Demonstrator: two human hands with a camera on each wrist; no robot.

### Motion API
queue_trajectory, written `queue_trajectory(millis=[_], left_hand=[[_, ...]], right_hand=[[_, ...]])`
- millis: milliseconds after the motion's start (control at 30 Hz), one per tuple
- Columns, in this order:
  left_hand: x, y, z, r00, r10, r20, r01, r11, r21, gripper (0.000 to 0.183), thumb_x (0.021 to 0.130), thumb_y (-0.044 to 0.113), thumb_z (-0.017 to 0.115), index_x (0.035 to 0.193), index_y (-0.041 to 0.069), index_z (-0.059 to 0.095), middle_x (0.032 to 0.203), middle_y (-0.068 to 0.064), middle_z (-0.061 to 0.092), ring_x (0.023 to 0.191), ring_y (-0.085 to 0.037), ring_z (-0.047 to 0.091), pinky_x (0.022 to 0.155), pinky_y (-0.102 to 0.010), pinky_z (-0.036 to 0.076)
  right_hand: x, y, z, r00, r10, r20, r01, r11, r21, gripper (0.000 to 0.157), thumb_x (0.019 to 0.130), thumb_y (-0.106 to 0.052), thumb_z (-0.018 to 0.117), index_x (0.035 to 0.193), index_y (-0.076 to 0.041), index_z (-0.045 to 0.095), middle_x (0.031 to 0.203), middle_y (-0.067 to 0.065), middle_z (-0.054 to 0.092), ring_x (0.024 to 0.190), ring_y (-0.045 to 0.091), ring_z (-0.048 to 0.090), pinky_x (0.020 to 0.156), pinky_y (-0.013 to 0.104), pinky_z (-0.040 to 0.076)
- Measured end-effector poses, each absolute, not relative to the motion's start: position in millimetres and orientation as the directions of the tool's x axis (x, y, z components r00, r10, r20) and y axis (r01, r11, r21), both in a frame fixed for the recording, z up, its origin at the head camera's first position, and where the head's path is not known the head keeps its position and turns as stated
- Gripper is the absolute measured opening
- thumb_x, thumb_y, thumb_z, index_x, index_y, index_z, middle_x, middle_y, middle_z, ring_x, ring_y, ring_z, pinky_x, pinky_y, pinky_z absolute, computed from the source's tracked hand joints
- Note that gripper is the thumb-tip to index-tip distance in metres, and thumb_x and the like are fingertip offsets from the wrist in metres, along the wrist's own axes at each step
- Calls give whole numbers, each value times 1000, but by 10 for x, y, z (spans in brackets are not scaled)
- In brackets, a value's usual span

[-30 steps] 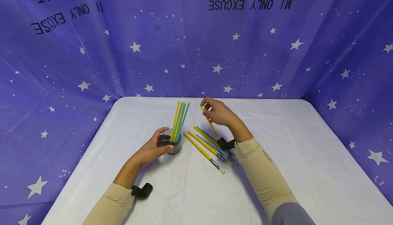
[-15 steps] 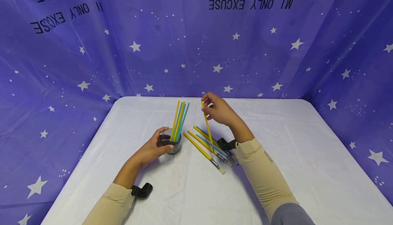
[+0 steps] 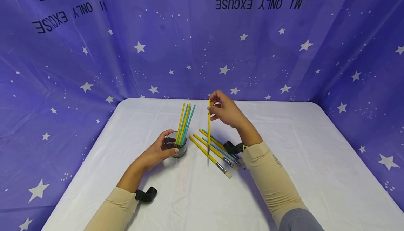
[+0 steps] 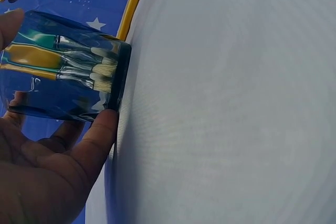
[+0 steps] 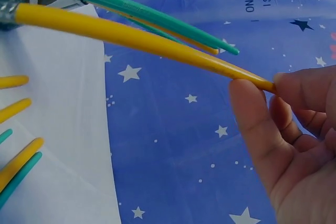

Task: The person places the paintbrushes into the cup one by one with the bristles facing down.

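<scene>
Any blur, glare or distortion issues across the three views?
Head view: even light, sharp, soft shadows under the arms, backdrop edges bowed by the wide lens. Left wrist view: left hand soft and close, glass refracting the brush tips, no harsh glare. Right wrist view: held yellow brush looms large, right hand slightly soft.

Brush heads of the loose brushes (image 3: 217, 150) lie partly behind the right sleeve (image 3: 268, 178) — count unclear.
</scene>
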State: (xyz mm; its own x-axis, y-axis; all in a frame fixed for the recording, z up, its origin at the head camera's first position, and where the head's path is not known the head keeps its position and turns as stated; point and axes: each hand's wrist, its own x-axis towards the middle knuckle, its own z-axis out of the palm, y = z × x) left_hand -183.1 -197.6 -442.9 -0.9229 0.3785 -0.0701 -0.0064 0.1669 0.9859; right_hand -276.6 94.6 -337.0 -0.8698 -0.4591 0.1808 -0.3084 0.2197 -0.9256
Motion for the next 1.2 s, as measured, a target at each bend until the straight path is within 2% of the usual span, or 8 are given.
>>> queue_trajectory(millis=[200,433,800,1000,1200], left_hand=[[-1829,-1971,-4421,-925,373,-77,-12,173,985,82,92,12,70,155,12,17,139,-24,46,128,-35,45,97,-34,41],[-1833,-1966,-4421,-925,371,-79,-13,175,984,82,92,12,70,155,12,17,140,-23,46,129,-35,45,100,-38,39],[-1837,-1965,-4424,-923,377,-83,-21,166,986,82,92,11,69,155,12,16,142,-25,44,131,-36,44,100,-38,40],[-1829,-1975,-4425,-923,378,-73,-9,170,985,82,92,12,69,155,12,16,141,-24,45,129,-36,45,97,-34,42],[-1837,-1976,-4428,-923,380,-61,3,166,986,82,92,12,69,155,11,16,140,-24,46,128,-36,46,96,-33,42]], right_hand=[[-2743,940,-3337,-869,-442,222,-318,157,-935,25,98,-1,57,118,-1,42,101,15,47,89,30,63,75,52,56],[-2710,917,-3259,-870,-395,295,-357,91,-930,24,98,0,57,114,-4,41,99,13,45,87,27,63,72,41,58],[-2691,775,-3172,-853,-280,441,-424,-121,-897,22,96,6,55,109,-5,41,95,11,47,81,19,63,68,35,58],[-2669,636,-3238,-869,-246,428,-390,-189,-901,23,96,8,55,107,-7,41,94,10,46,80,18,61,67,35,58],[-2660,499,-3387,-889,-247,385,-355,-157,-921,22,96,8,54,109,-4,41,93,10,45,77,19,60,68,36,58]])
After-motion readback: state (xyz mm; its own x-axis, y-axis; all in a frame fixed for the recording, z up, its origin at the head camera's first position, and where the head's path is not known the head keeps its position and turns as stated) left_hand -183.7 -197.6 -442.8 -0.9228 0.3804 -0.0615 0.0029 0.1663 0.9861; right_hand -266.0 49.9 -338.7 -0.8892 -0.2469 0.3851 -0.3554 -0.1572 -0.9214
